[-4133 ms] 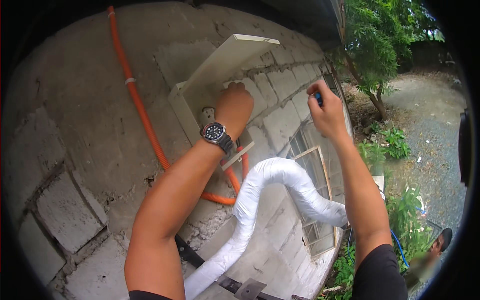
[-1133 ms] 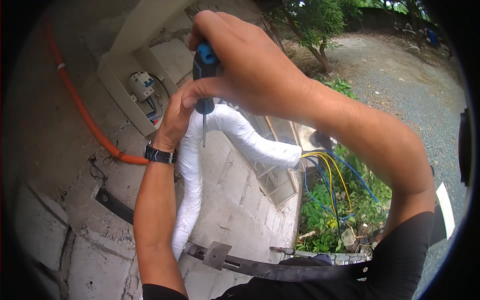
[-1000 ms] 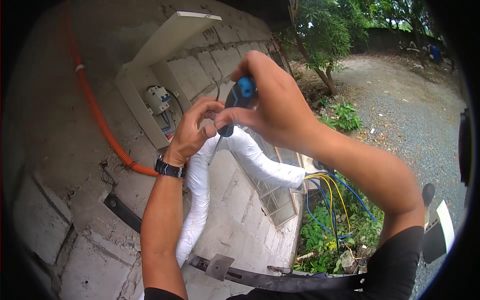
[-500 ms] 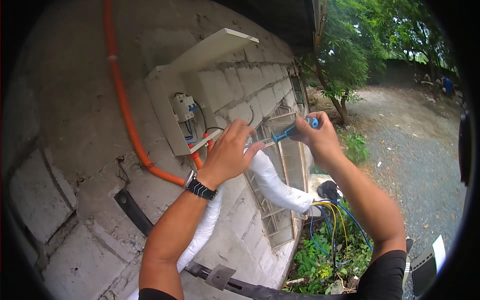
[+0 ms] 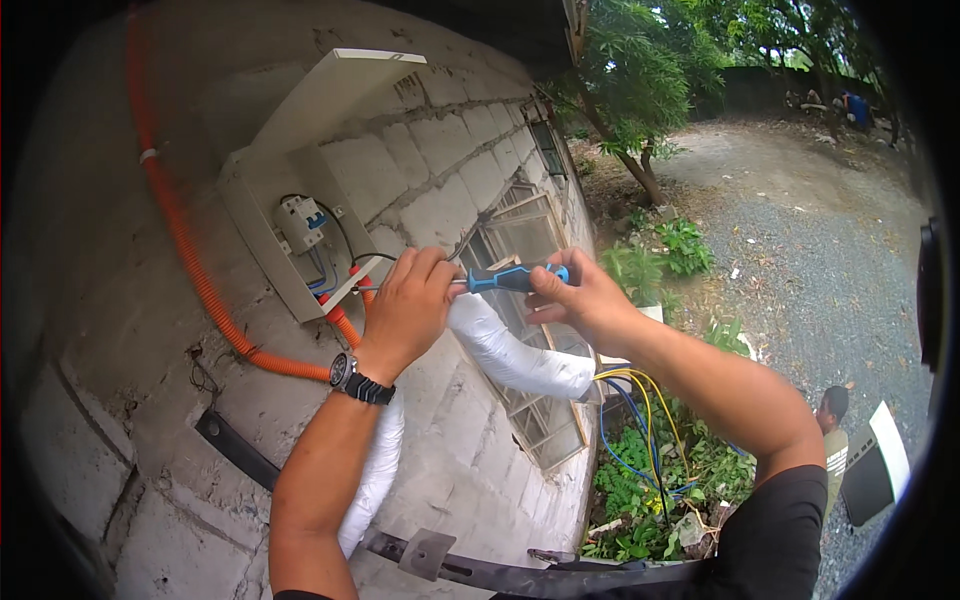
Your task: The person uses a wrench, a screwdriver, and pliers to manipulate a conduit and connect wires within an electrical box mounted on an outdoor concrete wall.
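Observation:
A blue and black screwdriver (image 5: 512,278) lies almost level between my hands. My right hand (image 5: 592,305) is closed round the end of its handle, thumb and fingers pinching it. My left hand (image 5: 408,308), with a watch on the wrist, has its fingers closed about the metal shaft, close to the handle. Beyond my left hand the shaft runs toward the lower edge of an open metal electrical box (image 5: 270,245) on the wall; its tip is hard to make out. Inside the box a circuit breaker (image 5: 302,222) is mounted, with blue and black wires.
Orange corrugated conduit (image 5: 205,290) runs down the block wall to the box. A white-wrapped pipe (image 5: 520,360) bends below my hands, with yellow and blue wires (image 5: 645,400) coming out. A dark strap (image 5: 480,575) crosses low in front. Another person (image 5: 832,440) is at lower right.
The screwdriver has levelled out, and its handle has come closer to my left hand. My right hand has moved left and lower. The view has shifted, and another person has appeared at lower right.

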The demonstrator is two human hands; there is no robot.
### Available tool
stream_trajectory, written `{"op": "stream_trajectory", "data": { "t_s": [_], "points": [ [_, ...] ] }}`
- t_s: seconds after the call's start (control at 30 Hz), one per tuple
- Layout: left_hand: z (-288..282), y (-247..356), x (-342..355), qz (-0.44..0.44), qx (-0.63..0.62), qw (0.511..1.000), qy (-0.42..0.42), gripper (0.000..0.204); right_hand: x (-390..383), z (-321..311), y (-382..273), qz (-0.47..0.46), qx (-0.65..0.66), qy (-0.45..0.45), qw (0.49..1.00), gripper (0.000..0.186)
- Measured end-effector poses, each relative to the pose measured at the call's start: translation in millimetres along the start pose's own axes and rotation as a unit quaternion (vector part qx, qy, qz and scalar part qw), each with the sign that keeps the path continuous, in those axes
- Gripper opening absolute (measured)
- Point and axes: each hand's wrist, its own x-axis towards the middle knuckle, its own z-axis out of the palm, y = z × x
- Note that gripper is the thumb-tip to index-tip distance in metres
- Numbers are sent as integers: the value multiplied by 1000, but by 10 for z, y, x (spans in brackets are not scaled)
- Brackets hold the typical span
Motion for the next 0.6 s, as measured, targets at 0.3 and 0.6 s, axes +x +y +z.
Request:
{"op": "stream_trajectory", "data": {
  "t_s": [0.3,0.6],
  "points": [
    [-4,-3,-113,-70,-45,996,20,22,-1124,-1850,-665,-106,-351,196,910,39],
    [-10,-124,-91,-176,-167,966,85,36,-4100,-3766,1277,34,-472,729,495,17]
  ]
}}
